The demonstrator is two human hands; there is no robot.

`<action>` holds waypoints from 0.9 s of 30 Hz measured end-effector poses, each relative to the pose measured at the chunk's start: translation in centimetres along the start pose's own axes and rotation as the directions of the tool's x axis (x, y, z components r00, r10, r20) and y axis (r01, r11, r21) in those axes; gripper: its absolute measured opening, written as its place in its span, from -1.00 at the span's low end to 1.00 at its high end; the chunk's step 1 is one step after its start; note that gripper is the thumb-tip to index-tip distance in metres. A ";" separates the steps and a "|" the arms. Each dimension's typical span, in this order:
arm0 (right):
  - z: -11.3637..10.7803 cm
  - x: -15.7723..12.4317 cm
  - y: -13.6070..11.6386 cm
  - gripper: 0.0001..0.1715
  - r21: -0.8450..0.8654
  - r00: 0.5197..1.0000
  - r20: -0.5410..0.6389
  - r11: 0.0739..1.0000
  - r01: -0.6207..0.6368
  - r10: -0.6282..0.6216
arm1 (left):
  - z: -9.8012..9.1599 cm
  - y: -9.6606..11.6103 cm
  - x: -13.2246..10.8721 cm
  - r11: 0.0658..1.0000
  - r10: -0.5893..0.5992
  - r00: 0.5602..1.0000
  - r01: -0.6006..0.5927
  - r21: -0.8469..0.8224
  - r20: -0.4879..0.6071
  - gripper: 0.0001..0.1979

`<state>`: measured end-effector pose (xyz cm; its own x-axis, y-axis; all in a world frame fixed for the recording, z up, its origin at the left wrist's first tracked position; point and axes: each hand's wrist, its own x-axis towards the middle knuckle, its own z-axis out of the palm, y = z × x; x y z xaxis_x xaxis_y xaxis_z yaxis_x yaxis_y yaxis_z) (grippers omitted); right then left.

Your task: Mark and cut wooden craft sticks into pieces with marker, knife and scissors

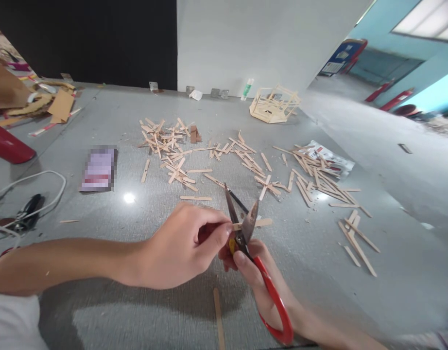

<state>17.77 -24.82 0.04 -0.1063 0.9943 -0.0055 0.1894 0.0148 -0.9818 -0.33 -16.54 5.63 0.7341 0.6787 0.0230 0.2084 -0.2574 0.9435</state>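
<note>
In two hands (pixel 182 248) (pixel 259 287), one stick (pixel 265 222), one pair of scissors (pixel 250 223)

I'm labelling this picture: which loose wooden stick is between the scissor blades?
The wooden stick pinched in the left hand, running between the open blades of the red-handled scissors; the other loose sticks lie on the grey surface.

A short white sleeve (pixel 13 321) leaves the left hand (pixel 183 245) bare

A craft workshop is suggested by wooden sticks (pixel 164 141) strewn across a gray tabletop (pixel 111 221) and fire extinguishers (pixel 397 99) far right.
</note>
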 end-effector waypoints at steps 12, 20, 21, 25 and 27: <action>0.3 -0.2 0.3 -0.43 0.013 1.000 -0.012 1.000 -0.016 0.017 | 0.1 0.1 -0.1 0.998 -0.041 0.999 0.042 -0.048 0.007 -0.68; 0.0 -0.3 0.9 -0.53 -0.005 0.998 0.018 0.998 0.064 -0.064 | 0.3 -0.1 0.0 0.992 -0.054 0.999 0.053 -0.113 -0.008 -0.68; 0.0 -0.3 0.9 -0.55 -0.007 0.996 0.028 0.997 0.082 -0.082 | 0.3 -0.2 0.0 0.991 -0.053 0.999 0.052 -0.127 -0.011 -0.68; -0.2 -0.4 1.1 -0.59 -0.009 0.994 0.033 0.995 0.104 -0.104 | 0.3 -0.4 0.0 0.982 -0.036 0.999 0.028 -0.185 -0.039 -0.68; -0.3 -0.5 1.2 -0.57 -0.018 0.996 0.040 0.996 0.083 -0.082 | 0.2 -0.4 0.1 0.979 -0.016 0.998 0.005 -0.205 -0.054 -0.66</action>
<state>18.32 -25.23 -1.03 -0.1603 0.9848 0.0674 0.1971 0.0988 -0.9754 -0.17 -16.54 5.19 0.6946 0.7189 0.0253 0.0749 -0.1073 0.9914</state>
